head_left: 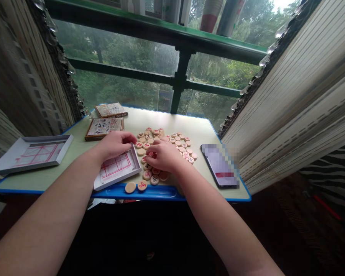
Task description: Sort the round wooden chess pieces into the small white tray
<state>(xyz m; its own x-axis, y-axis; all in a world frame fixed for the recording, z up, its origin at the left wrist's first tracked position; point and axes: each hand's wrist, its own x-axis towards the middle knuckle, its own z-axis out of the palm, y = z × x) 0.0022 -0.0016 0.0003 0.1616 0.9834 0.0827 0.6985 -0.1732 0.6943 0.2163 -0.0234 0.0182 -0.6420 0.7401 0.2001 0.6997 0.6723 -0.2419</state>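
Round wooden pieces with red or black characters lie spread over the middle of the table, among them a red-marked piece [142,185] and a plain one [130,187] at the front edge. My left hand [115,145] rests over the back of an open white box [119,173] with a red-lined sheet inside; its fingers reach toward the pieces and its grip is partly hidden. Over the pieces is my right hand [163,154], fingers curled with thumb and index near each other; whatever they hold is too small to make out.
A second open white box [34,154] lies at the left. Two flat boxes, one nearer [104,127] and one farther [111,110], sit at the back left. A phone [220,166] lies at the right. The table has a blue edge [115,191]; curtains flank the window.
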